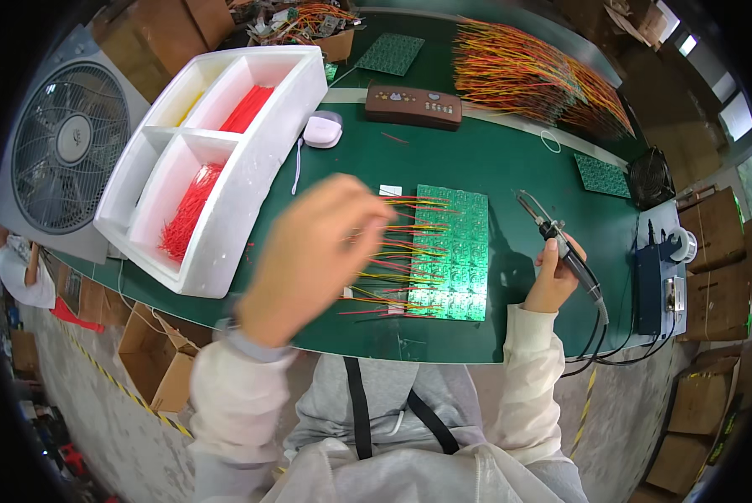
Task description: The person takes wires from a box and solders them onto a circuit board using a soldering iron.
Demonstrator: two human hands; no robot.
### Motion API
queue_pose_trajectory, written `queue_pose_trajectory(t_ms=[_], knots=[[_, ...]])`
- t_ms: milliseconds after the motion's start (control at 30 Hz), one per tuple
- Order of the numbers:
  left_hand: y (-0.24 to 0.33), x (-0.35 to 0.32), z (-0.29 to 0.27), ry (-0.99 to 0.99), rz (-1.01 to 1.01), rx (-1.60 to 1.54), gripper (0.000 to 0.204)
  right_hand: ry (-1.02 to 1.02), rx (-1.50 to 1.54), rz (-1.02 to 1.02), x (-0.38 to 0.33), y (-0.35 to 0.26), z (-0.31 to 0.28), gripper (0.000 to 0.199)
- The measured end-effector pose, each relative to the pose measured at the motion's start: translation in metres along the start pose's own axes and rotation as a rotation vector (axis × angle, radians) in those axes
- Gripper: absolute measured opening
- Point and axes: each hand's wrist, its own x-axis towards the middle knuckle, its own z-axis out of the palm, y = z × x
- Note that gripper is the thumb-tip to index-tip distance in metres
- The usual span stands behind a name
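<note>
My left hand (313, 251) is blurred by motion, its fingers bent over the wires left of a green circuit board panel (464, 251). Whether those fingers pinch anything cannot be made out. Red, yellow and dark wires (384, 281) stick out leftward from the panel's left side in several rows, partly hidden by the hand. Right of the panel, my right hand (552, 281) is closed around the handle of a soldering iron (564, 251). Its tip points up and left, apart from the panel, with a thin wire-like piece beside it.
A white foam box (225, 210) with red wires in its compartments stands left, beside a fan (74, 138). Behind lie a brown case (413, 106), a white earbud case (321, 132) and a large wire bundle (531, 80). A blue soldering station (656, 285) stands right, its cable hanging near the edge.
</note>
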Motion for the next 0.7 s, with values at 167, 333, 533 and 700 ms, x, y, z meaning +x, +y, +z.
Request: queue_pose_trajectory(t_ms=[167, 333, 533, 700], knots=[[-0.018, 0.024, 0.08, 0.0, -0.016, -0.229, 0.009, -0.075, 0.017, 0.044, -0.009, -0.002, 0.009, 0.025], [-0.03, 0.026, 0.108, 0.088, 0.079, -0.097, 0.007, -0.056, -0.054, 0.046, -0.012, -0.001, 0.008, 0.025], [-0.025, 0.021, 0.105, -0.03, -0.019, -0.173, 0.011, -0.061, -0.094, 0.007, -0.022, -0.011, 0.0, 0.025], [-0.029, 0.015, 0.107, -0.125, -0.08, -0.214, 0.018, -0.125, -0.168, -0.031, -0.031, -0.018, -0.004, 0.031]])
